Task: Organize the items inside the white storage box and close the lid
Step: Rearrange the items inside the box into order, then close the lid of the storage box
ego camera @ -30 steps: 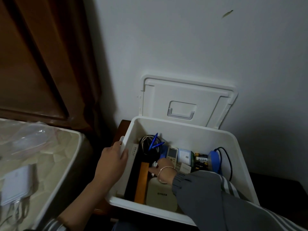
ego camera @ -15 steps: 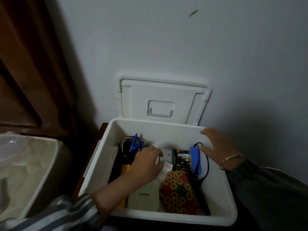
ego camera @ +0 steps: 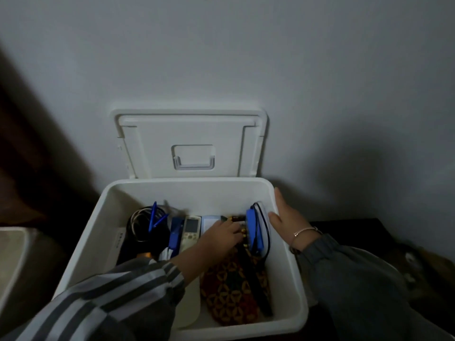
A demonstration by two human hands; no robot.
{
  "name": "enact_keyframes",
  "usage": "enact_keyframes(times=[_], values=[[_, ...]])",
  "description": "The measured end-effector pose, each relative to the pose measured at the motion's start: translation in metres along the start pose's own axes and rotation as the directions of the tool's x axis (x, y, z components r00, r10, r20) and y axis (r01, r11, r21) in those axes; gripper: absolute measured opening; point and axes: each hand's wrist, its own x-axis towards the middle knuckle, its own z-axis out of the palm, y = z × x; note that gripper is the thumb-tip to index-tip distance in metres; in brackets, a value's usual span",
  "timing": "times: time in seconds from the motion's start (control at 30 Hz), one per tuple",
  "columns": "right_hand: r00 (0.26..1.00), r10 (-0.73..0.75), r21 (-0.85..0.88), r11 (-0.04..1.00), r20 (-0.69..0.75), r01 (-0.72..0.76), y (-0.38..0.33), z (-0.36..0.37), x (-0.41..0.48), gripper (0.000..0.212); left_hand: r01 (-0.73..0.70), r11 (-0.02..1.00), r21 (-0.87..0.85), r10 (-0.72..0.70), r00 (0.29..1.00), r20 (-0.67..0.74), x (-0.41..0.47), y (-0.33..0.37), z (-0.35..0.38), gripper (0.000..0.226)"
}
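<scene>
The white storage box [ego camera: 81, 254] stands open against the wall, and its lid [ego camera: 189, 143] leans upright behind it. Inside lie a coiled cable [ego camera: 138, 227] with blue clips [ego camera: 154, 217], a white remote [ego camera: 190, 231], a battery pack [ego camera: 234, 219], a round blue device [ego camera: 253, 230] wrapped in black cord, a patterned pouch [ego camera: 231, 291] and a flat white gadget [ego camera: 189, 306]. My left hand [ego camera: 219, 239] reaches into the box, its fingers curled onto the battery pack. My right hand [ego camera: 285, 217] rests flat on the box's right rim, thumb beside the blue device.
A dark wooden surface [ego camera: 344, 225] carries the box and runs off to the right. A pale bed edge [ego camera: 12, 254] sits low on the left, with a dark curtain [ego camera: 24, 143] above it. The grey wall is close behind the lid.
My left hand went from the box's left rim into the box and across to the battery pack. My right hand left the box's inside and settled on the right rim.
</scene>
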Motion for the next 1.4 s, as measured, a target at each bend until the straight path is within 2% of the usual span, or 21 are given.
enact_keyframes(times=[0.03,0.1,0.23,0.4,0.53,0.67,0.7,0.77,0.83,0.97,1.07,1.23,1.4], values=[[1.000,0.000,0.004,1.000,-0.003,0.000,0.001,0.001,0.000,0.069,-0.030,0.999,0.010,0.031,0.999,-0.042,0.000,-0.002,0.004,0.022],[1.000,-0.002,0.019,1.000,-0.012,0.002,0.002,0.004,0.001,0.069,-0.033,0.994,-0.107,0.025,0.997,-0.072,0.001,-0.004,0.010,0.018],[0.999,-0.011,0.038,0.999,-0.032,0.012,0.002,0.005,0.001,0.069,0.060,0.960,-0.274,-0.056,0.998,0.019,0.002,-0.010,0.022,0.038],[1.000,-0.015,0.047,0.999,-0.027,0.017,-0.001,0.004,-0.001,0.068,0.163,0.877,-0.453,-0.163,0.986,0.039,0.005,-0.008,0.025,0.034],[0.999,-0.018,0.036,0.999,-0.041,0.019,0.000,0.004,0.000,0.068,0.312,0.629,-0.712,-0.268,0.947,0.179,0.003,-0.012,-0.001,0.024],[0.999,-0.019,0.050,0.999,-0.042,0.021,0.000,0.004,0.000,0.068,0.401,0.232,-0.886,-0.328,0.890,0.316,-0.027,-0.020,-0.039,0.011],[0.999,-0.020,0.046,0.999,-0.041,0.022,0.000,0.004,0.000,0.068,0.417,0.185,-0.890,-0.348,0.875,0.337,-0.040,-0.021,-0.046,0.008],[0.999,-0.026,0.035,0.999,-0.039,0.027,0.001,0.003,-0.001,0.069,0.444,0.223,-0.868,-0.348,0.868,0.355,-0.071,-0.021,-0.055,0.012],[0.999,-0.036,0.028,0.999,-0.033,0.037,0.000,0.003,-0.001,0.069,0.459,0.332,-0.824,-0.269,0.883,0.384,-0.102,-0.016,-0.056,0.017],[0.999,-0.033,0.027,0.999,-0.027,0.034,-0.001,0.003,-0.001,0.068,0.363,0.744,-0.562,-0.084,0.884,0.460,-0.137,-0.006,-0.042,0.017],[0.999,-0.016,0.022,1.000,-0.030,0.016,-0.001,0.004,0.000,0.068,0.215,0.911,-0.352,0.004,0.849,0.528,-0.141,-0.001,-0.029,0.028],[0.999,0.007,0.017,1.000,-0.042,-0.006,-0.001,0.004,0.001,0.067,0.049,0.979,-0.195,0.082,0.791,0.607,-0.132,0.005,-0.022,0.022],[0.999,-0.013,0.015,1.000,-0.051,0.014,0.002,0.006,0.002,0.067,-0.029,0.992,-0.124,0.113,0.659,0.743,-0.119,0.010,-0.024,0.026]])
